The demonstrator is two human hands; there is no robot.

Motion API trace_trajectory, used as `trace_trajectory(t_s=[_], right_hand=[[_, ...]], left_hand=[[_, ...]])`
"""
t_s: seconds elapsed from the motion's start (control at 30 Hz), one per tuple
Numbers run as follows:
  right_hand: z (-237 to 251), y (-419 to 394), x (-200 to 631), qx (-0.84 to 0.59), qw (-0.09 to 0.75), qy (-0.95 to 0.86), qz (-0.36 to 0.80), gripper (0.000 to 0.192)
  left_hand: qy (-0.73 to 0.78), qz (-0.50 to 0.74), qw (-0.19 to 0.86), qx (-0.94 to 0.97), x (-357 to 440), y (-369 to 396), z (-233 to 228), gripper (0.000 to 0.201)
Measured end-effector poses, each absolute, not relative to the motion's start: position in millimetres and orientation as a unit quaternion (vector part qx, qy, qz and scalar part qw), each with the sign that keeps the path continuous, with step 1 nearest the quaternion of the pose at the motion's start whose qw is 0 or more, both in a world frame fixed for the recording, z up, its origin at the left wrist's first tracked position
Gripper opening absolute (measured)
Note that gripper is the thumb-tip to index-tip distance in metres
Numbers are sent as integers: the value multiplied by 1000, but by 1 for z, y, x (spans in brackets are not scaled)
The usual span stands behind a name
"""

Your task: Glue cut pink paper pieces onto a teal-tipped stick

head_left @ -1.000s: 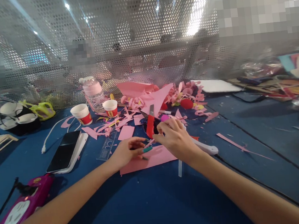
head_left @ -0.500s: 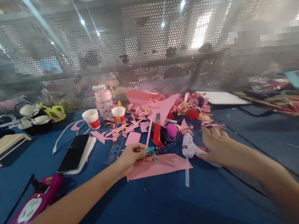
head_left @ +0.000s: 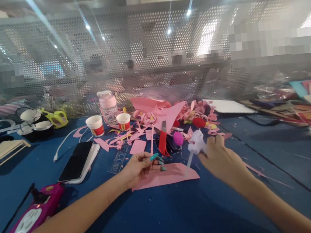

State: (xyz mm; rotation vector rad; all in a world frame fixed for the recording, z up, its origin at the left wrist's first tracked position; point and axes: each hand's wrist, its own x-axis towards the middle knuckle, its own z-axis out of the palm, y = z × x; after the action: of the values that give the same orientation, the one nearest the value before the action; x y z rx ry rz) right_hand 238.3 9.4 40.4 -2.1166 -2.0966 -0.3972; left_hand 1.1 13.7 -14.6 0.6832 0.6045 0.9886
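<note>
The right hand has lifted the white glue gun clear of the blue table; half a second ago it lay flat there with the hand just reaching it. Now the fist is wrapped tight round the gun, glue stick trailing towards seven o'clock. The left hand has barely moved, fingers pinched narrow on a thin pink paper strip that stands up towards twelve, above the flat pink paper sheet. Up at eleven o'clock, two small red-and-white paper cups sit upright, contents hidden from here. Between them stands a clear pink-lidded jar, contents unclear.
</note>
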Motion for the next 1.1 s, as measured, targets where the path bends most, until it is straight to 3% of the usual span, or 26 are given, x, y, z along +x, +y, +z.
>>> trace_trajectory(t_s=[0.1,0.2,0.33,0.43,0.7,1.1], right_hand=[[52,20,239,-621,212,-747,-105,8],[50,28,234,-514,347,-785,14,18],[30,22,228,-478,422,-747,189,17],[18,12,228,-428,408,-770,240,18],[16,9,226,-300,425,-827,214,15],[16,8,225,-290,437,-827,202,5]], left_hand=[[288,459,774,327,2,13,-14,22],[312,464,756,342,2,12,-14,25],[337,456,742,357,3,11,-14,29],[346,457,730,372,4,11,-14,25],[374,438,708,408,5,8,-14,20],[388,424,692,437,4,6,-13,21]])
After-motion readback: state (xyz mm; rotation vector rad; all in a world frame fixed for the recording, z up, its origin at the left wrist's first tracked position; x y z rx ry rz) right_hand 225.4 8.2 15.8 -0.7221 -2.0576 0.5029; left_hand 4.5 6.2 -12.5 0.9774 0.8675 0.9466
